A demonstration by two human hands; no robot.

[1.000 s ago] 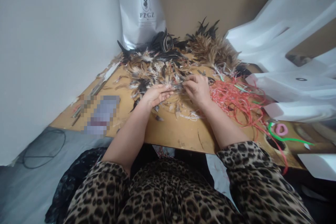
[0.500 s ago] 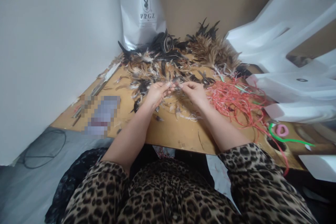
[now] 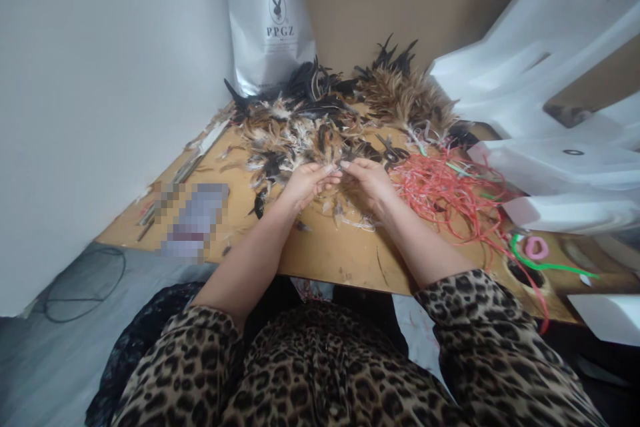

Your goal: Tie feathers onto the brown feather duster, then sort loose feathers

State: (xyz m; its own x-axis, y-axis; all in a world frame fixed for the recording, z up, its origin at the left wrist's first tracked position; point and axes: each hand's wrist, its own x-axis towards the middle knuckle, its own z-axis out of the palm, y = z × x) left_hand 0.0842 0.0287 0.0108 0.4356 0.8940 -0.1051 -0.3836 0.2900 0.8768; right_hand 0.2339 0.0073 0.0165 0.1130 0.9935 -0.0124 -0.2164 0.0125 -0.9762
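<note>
My left hand [image 3: 311, 184] and my right hand [image 3: 369, 181] meet over the middle of the table, fingertips almost touching. The left thumb and fingers pinch the pale base of a small feather [image 3: 328, 145], whose brown-and-dark vane blends into the pile behind. My right thumb and forefinger are closed at the same spot on a dark wisp of feather; its exact outline is blurred. Just beyond the hands spreads a heap of loose brown, white and black feathers [image 3: 280, 130]. Black-handled scissors [image 3: 395, 152] lie right of my right hand.
A tangle of red strips [image 3: 445, 193] lies at the right, with a bundle of brown feathers [image 3: 407, 103] behind it. Thin sticks [image 3: 193, 163] and a pixelated rectangle [image 3: 195, 220] are at the left. A silver bag [image 3: 273, 60] stands behind; white foam pieces [image 3: 560, 153] crowd the right.
Both hands have come slightly lower and nearer to me, the left also a little to the right. The dark feather piece that showed crosswise above the fingertips no longer shows there.
</note>
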